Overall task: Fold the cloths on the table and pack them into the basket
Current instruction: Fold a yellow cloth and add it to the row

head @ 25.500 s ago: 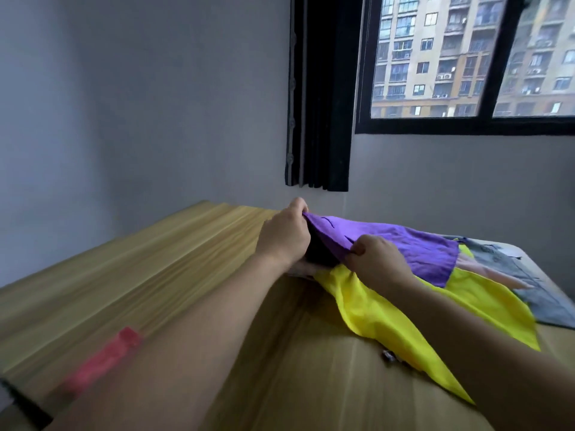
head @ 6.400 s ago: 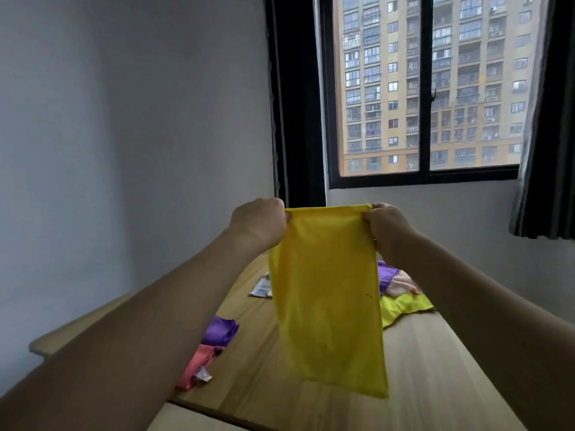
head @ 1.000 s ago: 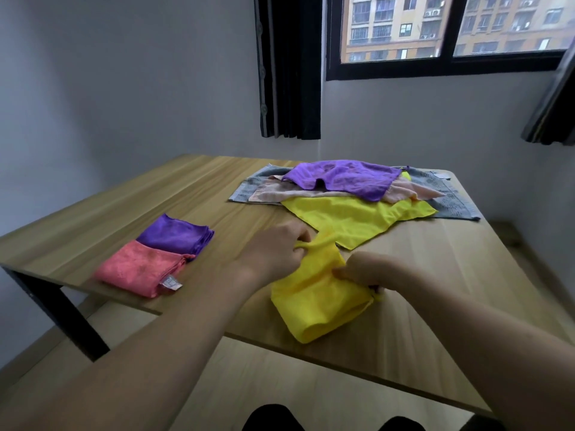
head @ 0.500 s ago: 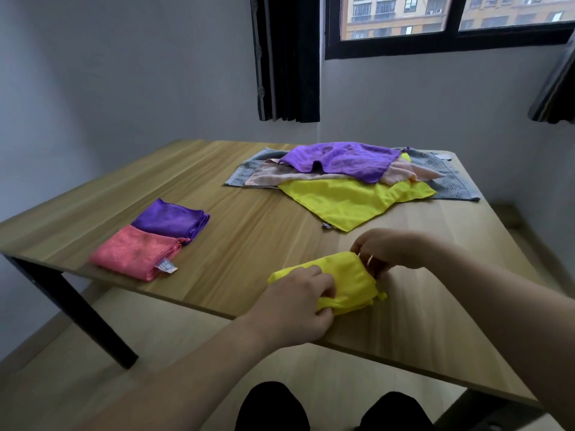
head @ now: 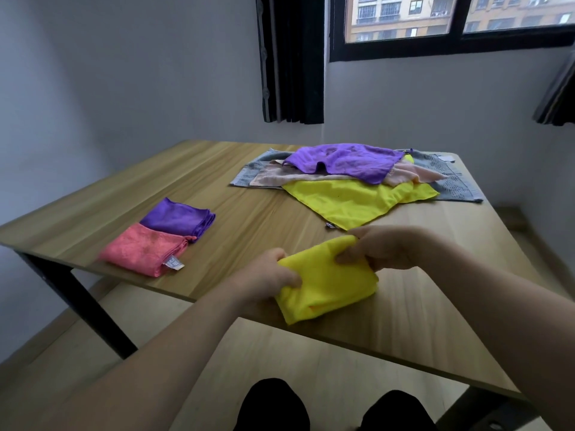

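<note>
A folded yellow cloth (head: pixel 326 281) lies at the near edge of the wooden table (head: pixel 249 213). My left hand (head: pixel 267 276) grips its left end, and my right hand (head: pixel 385 250) grips its far right corner. A folded pink cloth (head: pixel 144 248) and a folded purple cloth (head: pixel 177 217) lie side by side at the left. At the far side sits a loose pile: a purple cloth (head: pixel 345 161) on top, a peach cloth (head: pixel 404 175), a spread yellow cloth (head: pixel 354 200) and a grey cloth (head: pixel 454 181) underneath. No basket is in view.
A black table leg (head: pixel 81 306) stands at the left. Dark curtains (head: pixel 292 57) hang beside the window (head: pixel 451 23) behind the table. My dark shoes (head: pixel 273 402) show on the floor below the table's near edge.
The folded yellow cloth has been turned and lifted slightly at the near edge. My left hand shifted to its left end; my right hand now grips its far corner.
</note>
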The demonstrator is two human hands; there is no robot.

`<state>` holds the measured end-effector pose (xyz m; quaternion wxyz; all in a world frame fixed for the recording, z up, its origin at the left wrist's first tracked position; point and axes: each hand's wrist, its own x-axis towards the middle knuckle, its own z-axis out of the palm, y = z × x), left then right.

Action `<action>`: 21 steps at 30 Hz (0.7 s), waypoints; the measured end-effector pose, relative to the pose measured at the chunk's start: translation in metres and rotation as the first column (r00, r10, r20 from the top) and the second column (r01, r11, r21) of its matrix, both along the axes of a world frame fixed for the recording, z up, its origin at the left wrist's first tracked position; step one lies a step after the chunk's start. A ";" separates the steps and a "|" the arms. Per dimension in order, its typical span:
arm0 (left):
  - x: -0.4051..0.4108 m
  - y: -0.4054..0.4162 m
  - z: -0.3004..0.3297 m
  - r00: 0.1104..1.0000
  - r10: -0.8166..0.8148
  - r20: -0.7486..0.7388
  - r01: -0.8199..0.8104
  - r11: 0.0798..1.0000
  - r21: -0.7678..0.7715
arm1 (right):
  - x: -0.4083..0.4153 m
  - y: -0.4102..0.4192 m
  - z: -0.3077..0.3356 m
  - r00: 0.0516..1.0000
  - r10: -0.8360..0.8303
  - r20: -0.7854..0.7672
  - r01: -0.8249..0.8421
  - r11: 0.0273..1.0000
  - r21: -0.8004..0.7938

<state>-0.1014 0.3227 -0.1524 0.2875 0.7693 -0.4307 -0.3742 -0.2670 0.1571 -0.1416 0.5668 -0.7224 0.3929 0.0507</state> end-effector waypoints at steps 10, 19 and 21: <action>0.023 0.006 0.004 0.641 0.411 -0.648 -0.572 0.819 -0.046 | 0.043 0.024 0.009 0.923 -0.326 0.206 0.270 0.928 0.256; 0.051 0.063 0.021 0.913 0.194 -0.358 -0.168 0.981 0.101 | 0.127 0.037 0.013 0.846 -0.355 0.397 0.297 0.933 0.201; 0.063 0.074 0.027 0.971 0.098 -0.219 -0.049 0.975 0.219 | 0.147 0.045 0.011 0.885 -0.208 0.416 0.195 0.978 0.074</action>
